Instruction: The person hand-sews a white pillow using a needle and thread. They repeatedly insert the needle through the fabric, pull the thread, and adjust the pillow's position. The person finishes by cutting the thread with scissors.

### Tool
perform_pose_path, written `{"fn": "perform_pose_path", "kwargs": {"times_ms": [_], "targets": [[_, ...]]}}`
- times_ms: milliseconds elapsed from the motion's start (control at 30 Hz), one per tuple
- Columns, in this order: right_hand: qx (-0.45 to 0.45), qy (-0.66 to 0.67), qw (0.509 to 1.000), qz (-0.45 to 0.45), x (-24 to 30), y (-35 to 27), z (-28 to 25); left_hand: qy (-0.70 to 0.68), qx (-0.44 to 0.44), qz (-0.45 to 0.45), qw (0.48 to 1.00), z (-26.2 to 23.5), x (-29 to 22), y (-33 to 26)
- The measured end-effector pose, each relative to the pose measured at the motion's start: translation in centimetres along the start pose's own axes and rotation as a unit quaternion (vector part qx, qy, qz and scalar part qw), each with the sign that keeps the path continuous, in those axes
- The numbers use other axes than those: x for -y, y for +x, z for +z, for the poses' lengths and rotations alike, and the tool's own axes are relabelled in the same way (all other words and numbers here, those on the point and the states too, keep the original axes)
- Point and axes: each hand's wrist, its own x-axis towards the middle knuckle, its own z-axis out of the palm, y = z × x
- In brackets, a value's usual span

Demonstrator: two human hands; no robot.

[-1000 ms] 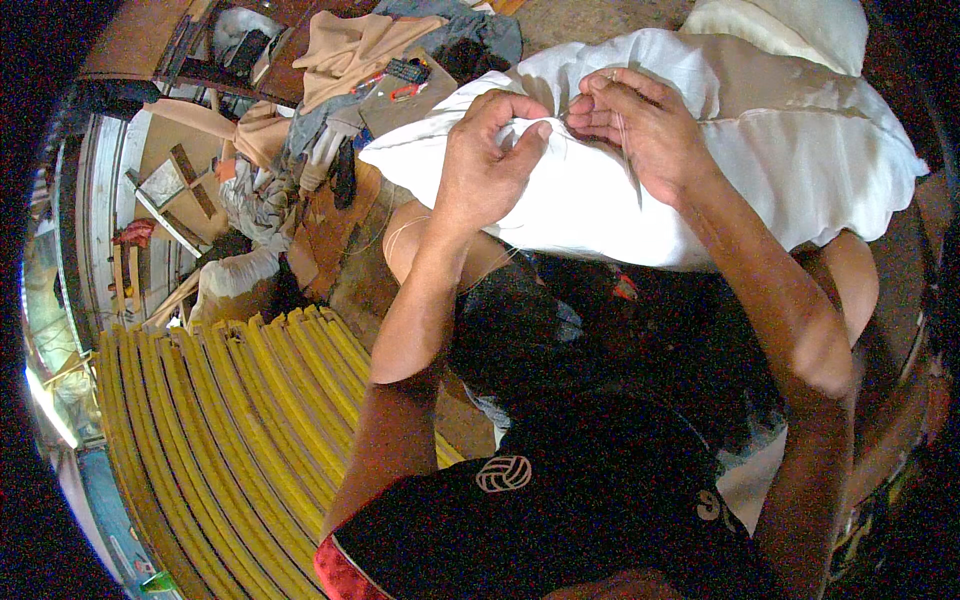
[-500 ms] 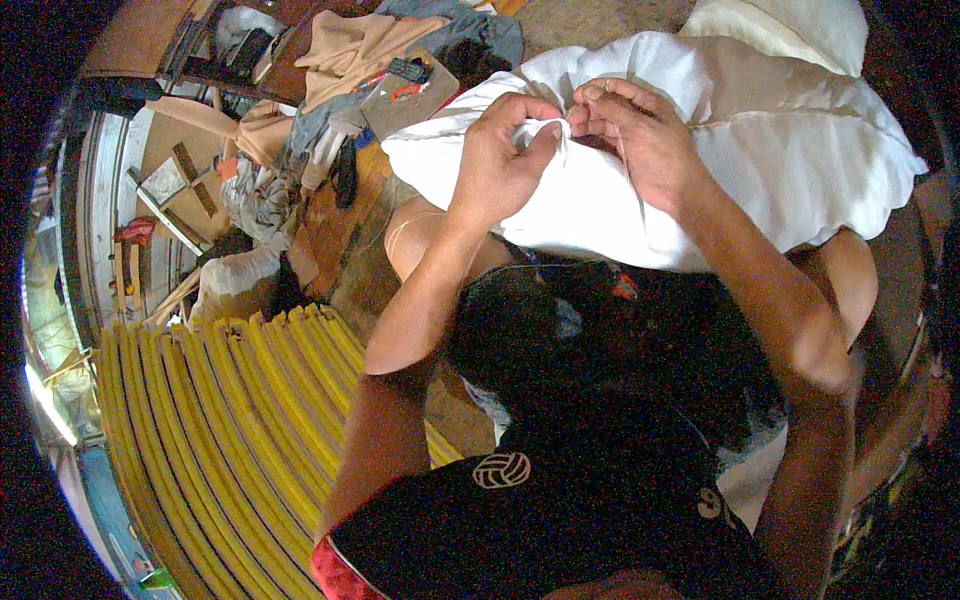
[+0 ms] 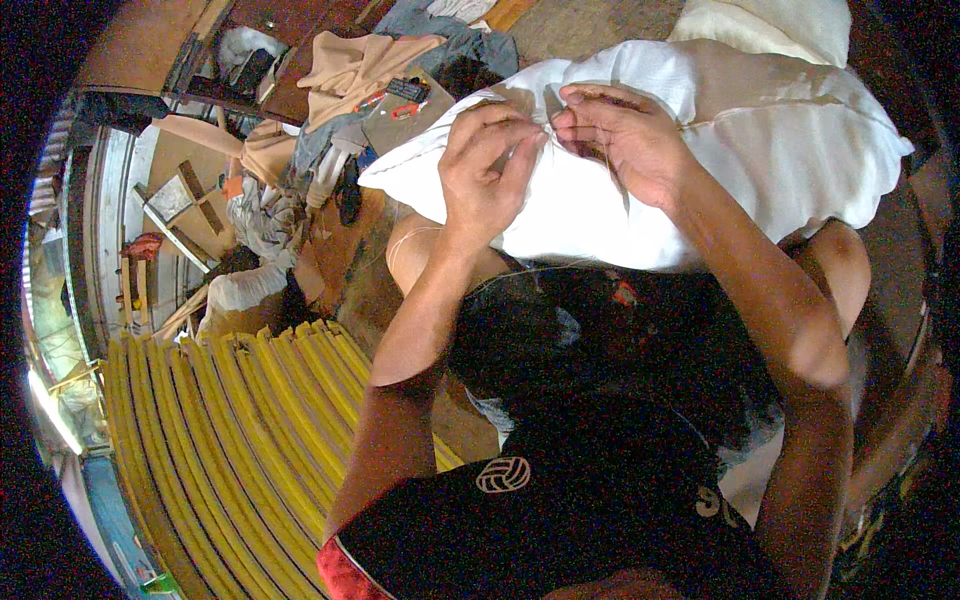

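Observation:
A white stuffed pillow (image 3: 760, 170) lies across my knees in the upper middle of the view. My left hand (image 3: 485, 175) pinches the fabric at its top seam. My right hand (image 3: 625, 135) meets it fingertip to fingertip on the same seam, pinching the cloth; a thin pale thread (image 3: 420, 235) trails down past my left wrist. Whether a needle sits between the fingers is too small to tell. My dark shorts and black shirt (image 3: 560, 490) fill the lower middle.
A stack of yellow curved strips (image 3: 230, 440) lies at the lower left. Piled clothes (image 3: 350, 70), a grey board with small tools (image 3: 400, 105) and wooden frames (image 3: 180, 205) crowd the upper left floor. Another white cushion (image 3: 770, 20) rests behind the pillow.
Both hands have drawn closer together on the seam, and my left fingers have shifted along the fabric. The pillow has stayed on my knees.

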Motion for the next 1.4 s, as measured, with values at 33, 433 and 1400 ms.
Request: {"fn": "perform_pose_path", "kwargs": {"times_ms": [33,433,1400], "targets": [[-0.010,-0.067,0.998,-0.012,0.2,0.3,0.0,-0.022,-0.002,-0.010,1.000,-0.4,-0.1,0.3],[0.012,-0.214,0.970,-0.113,2.7,1.0,0.9,-0.059,-0.235,-0.052,0.969,-16.3,-7.6,1.2],[-0.147,-0.404,0.883,-0.190,9.0,-20.0,-1.3,-0.613,-0.011,-0.450,0.650,-6.5,-9.7,-5.9]]}}
